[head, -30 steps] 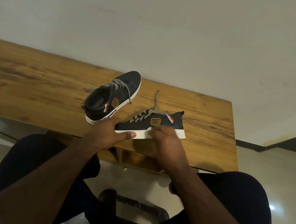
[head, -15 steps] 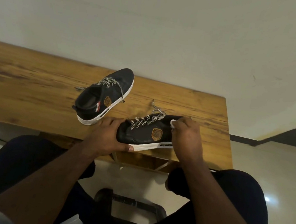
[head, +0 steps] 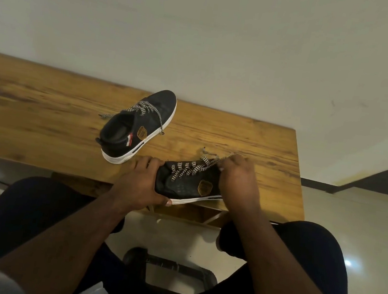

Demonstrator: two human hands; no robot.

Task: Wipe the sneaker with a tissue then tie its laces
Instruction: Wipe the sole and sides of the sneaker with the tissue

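Sneaker point(head: 184, 182): black, white sole, laces point(head: 191, 168) loose

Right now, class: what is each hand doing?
Left hand: grips the toe of the near sneaker.
Right hand: curled at the sneaker's collar; a tissue cannot be told.

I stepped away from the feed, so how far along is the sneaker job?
Done: cannot tell if wiping is finished.
In hand: left hand grips the near sneaker by its toe; right hand works at its collar, a white scrap just showing.
Left: its laces lie loose, untied.
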